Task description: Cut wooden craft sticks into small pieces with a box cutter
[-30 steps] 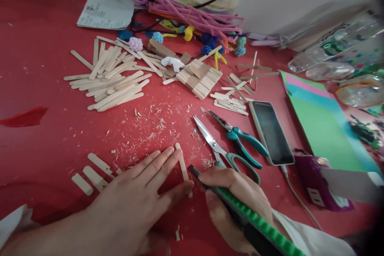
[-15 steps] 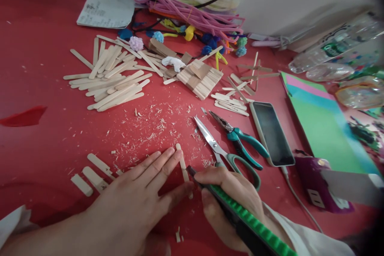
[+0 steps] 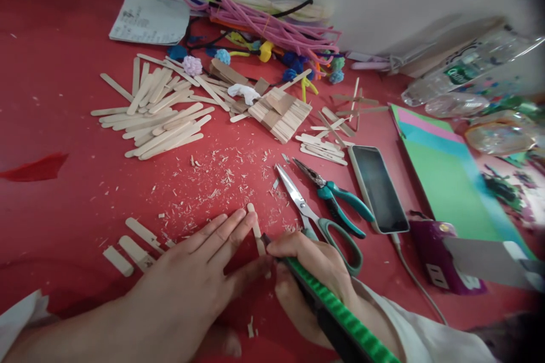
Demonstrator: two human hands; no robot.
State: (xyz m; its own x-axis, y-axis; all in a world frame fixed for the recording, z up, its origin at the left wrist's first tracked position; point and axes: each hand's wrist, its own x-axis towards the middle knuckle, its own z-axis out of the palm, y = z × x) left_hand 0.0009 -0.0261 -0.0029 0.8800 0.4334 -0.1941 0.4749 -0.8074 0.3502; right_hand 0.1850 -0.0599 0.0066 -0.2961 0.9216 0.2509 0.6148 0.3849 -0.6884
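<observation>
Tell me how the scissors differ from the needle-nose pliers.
The scissors have bright silver blades; the needle-nose pliers have darker jaws. The scissors' handles are looped; the pliers' are teal, open-ended. The scissors lie nearer the right hand than the pliers. Both rest on the red table.

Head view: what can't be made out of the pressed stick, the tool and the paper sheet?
All in the head view:
Pressed stick: part of its lower half, hidden by the left hand.
Green-and-black tool: rear end, cut off by the bottom edge; part of its handle, hidden by the right hand.
Paper sheet: writing, too small and blurred to read.
</observation>
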